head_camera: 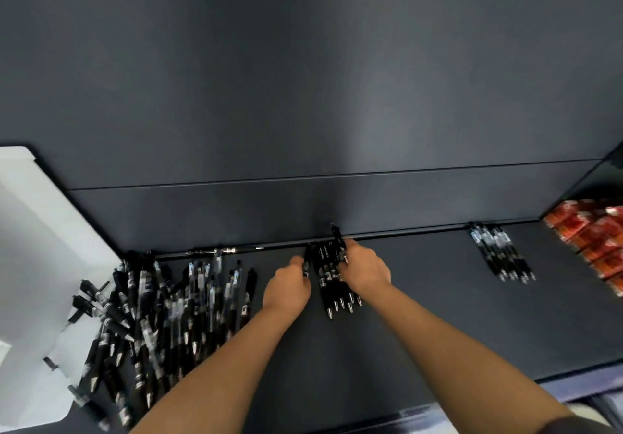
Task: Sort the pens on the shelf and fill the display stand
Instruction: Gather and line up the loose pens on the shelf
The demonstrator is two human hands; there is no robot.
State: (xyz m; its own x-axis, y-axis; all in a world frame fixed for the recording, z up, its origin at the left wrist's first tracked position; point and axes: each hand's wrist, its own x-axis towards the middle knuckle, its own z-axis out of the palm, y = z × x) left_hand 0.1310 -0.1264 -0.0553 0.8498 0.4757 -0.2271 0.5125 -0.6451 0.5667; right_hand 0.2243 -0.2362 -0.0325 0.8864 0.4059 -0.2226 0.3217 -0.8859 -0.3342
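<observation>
A dark shelf (pixel 421 315) carries black pens in three groups. A loose heap of pens (pixel 161 312) sprawls at the left. In the middle lies a small aligned row of pens (pixel 332 285), tips toward me. My left hand (pixel 286 288) pinches one black pen (pixel 306 263) at the row's left side. My right hand (pixel 365 270) rests over the row's right side, its fingers curled round another pen (pixel 338 241) that sticks up toward the back wall. A second tidy row of pens (pixel 502 253) lies at the right.
A white box (pixel 37 248) stands at the left with a few pens spilling onto it. Red packets (pixel 593 238) are stacked at the far right. A single pen (pixel 222 251) lies along the back wall. The shelf's front edge runs low at the right.
</observation>
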